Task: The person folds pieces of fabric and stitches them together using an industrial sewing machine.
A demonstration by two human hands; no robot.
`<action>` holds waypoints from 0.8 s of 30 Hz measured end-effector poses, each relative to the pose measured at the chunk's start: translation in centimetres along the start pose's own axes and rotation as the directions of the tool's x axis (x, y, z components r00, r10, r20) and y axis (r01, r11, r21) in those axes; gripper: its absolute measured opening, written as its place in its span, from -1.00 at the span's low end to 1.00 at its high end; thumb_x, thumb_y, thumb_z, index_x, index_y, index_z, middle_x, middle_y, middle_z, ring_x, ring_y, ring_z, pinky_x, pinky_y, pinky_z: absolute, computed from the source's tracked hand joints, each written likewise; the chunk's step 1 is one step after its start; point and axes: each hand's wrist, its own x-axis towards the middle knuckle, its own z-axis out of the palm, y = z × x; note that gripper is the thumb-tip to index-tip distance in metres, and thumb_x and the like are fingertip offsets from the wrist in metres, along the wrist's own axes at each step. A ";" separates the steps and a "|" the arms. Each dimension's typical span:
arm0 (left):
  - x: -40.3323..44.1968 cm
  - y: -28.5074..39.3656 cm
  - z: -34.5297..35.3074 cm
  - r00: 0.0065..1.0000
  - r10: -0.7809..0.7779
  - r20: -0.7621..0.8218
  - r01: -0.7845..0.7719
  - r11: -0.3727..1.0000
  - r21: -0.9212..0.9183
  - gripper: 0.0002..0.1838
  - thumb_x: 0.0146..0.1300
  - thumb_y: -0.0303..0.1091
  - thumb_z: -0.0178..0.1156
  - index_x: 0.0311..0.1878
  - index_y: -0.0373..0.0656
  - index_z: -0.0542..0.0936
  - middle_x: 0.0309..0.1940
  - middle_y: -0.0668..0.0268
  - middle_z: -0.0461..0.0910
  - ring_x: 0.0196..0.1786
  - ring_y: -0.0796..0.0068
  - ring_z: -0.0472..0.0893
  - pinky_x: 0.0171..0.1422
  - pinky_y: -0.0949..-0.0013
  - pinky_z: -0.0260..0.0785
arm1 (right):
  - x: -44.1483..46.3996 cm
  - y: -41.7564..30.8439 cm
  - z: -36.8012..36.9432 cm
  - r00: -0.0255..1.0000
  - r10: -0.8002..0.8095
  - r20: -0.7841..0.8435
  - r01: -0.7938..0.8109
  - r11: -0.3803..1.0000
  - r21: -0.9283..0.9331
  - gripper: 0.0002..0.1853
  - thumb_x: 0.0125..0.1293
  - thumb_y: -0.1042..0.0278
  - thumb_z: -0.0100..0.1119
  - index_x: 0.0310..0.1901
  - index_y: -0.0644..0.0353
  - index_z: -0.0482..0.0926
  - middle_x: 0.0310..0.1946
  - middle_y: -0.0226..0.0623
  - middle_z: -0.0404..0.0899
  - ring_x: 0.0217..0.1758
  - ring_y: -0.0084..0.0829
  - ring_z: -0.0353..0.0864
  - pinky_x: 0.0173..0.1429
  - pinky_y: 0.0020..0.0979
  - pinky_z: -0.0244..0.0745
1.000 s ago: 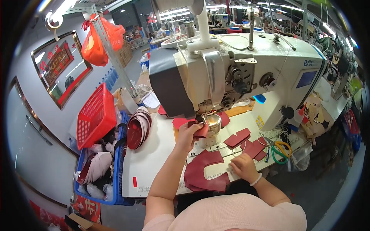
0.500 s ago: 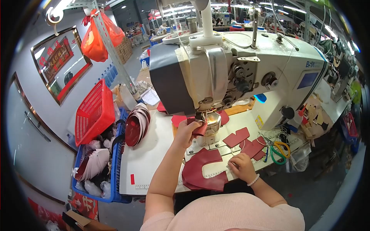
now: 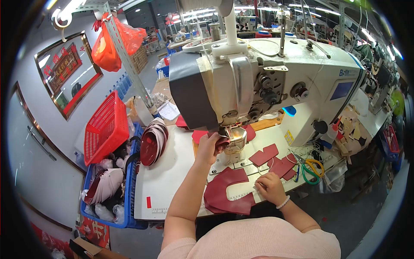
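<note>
My left hand is closed on a dark red leather piece, close under the head of a sewing machine. Most of that piece is hidden by the fingers and the metal parts round the needle. My right hand rests on the table's front edge with its fingers curled together; whatever they pinch is too small to make out. To its left lie stacked U-shaped red leather pieces. Smaller red leather pieces lie beyond the right hand, with a white cord among them.
Green- and yellow-handled scissors lie at the table's right. Curved red-and-white pieces stand stacked on the left. Beside the table, a red basket sits on a filled blue crate. A tangle of white thread lies near the machine's base.
My left hand has turned slightly and drawn the leather piece in under the machine head, so less of it shows. My right hand stays in place.
</note>
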 end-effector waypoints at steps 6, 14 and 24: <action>-1.3 -0.8 -0.3 0.995 0.073 0.073 -0.043 0.933 -0.357 -0.77 0.37 -0.26 0.00 -0.14 -0.24 0.51 -0.30 0.23 0.63 -0.42 0.55 0.58 -0.46 0.55 0.35 | 0.2 0.4 0.0 0.999 0.035 0.007 -0.035 0.996 0.077 -0.89 0.11 0.40 0.34 -0.34 0.19 0.63 -0.36 -0.29 0.61 -0.27 -0.24 0.56 -0.17 -0.27 0.44; -7.6 -5.3 0.6 0.925 0.369 -0.091 -0.313 0.875 0.370 -0.89 0.27 -0.51 0.16 -0.17 -0.30 0.57 -0.35 0.32 0.62 -0.35 0.68 0.55 -0.28 0.56 0.41 | 5.4 -5.5 1.1 0.919 0.156 -0.362 0.066 0.845 0.531 -0.65 0.06 0.54 0.42 -0.09 0.31 0.55 -0.22 -0.21 0.55 -0.21 -0.39 0.58 -0.06 -0.44 0.50; -14.7 -10.0 -0.3 0.988 -0.106 0.112 0.085 0.980 0.178 -0.78 0.35 -0.39 0.19 0.00 -0.27 0.56 -0.18 0.30 0.65 -0.15 0.55 0.60 -0.10 0.45 0.46 | 0.2 -2.5 0.4 0.740 0.409 0.534 -0.403 -0.365 0.839 -0.68 0.46 0.43 -0.04 0.20 0.26 0.37 0.03 -0.22 0.55 0.05 -0.40 0.60 0.15 -0.29 0.53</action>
